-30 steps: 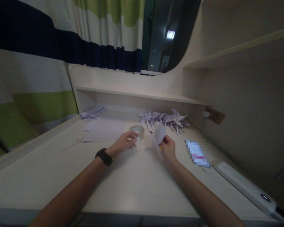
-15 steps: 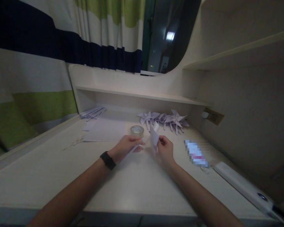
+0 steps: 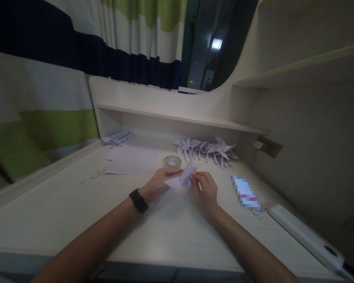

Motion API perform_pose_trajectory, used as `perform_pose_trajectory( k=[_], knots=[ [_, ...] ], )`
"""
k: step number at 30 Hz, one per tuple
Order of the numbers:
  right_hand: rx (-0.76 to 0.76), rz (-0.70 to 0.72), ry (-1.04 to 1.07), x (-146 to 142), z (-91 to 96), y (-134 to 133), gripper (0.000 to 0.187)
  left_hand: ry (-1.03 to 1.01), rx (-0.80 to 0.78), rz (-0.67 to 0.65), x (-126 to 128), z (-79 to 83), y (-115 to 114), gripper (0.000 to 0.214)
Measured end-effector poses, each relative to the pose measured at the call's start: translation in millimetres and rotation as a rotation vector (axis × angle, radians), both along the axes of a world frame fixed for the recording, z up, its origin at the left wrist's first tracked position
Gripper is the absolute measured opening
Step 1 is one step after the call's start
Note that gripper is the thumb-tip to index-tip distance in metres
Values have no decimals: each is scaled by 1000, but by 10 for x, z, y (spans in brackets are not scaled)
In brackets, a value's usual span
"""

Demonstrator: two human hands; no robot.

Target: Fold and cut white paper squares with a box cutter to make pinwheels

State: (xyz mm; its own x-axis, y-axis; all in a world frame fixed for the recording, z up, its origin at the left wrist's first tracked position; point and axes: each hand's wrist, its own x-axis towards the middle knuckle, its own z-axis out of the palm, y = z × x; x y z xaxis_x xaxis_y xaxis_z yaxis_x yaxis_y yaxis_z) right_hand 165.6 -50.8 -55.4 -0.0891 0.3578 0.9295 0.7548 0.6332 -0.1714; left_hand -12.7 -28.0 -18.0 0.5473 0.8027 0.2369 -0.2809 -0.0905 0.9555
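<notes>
Between my hands is a white paper pinwheel [image 3: 183,179], its folded blades turned partly toward me. My left hand [image 3: 156,184], with a black band on the wrist, is closed round a white rolled paper stick [image 3: 163,197] whose lower end shows under the palm. The blades hide part of its fingers. My right hand [image 3: 205,190] pinches the pinwheel at its right side. A tiny yellow bit [image 3: 196,172] shows by its fingertips, too small to name. Just behind the hands, a roll of clear tape [image 3: 172,161] lies on the desk.
Several finished paper pinwheels [image 3: 208,149] lie at the back right. White paper sheets [image 3: 132,159] and a bundle of paper sticks [image 3: 118,138] are at the back left, near a pale string [image 3: 94,173]. On the right are a blurred-out phone [image 3: 246,192] and a long white lamp [image 3: 305,234].
The pinwheel has moved left to the stick in my left hand and turned its blades toward me. My right hand has moved with it. The view has shifted slightly.
</notes>
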Motion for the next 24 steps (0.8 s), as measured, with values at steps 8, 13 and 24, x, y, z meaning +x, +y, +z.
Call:
perform_pose_trajectory(
  k=[8,13,24],
  knots=[
    [1,-44,-73,52,-25,35,13,110,127,250,-1,10,12,29],
    [-23,-49,-42,42,-32,27,12,132,188,291,-10,-9,37,28],
    [0,-39,-72,59,-48,25,9,87,199,251,16,-101,82,31]
  ],
)
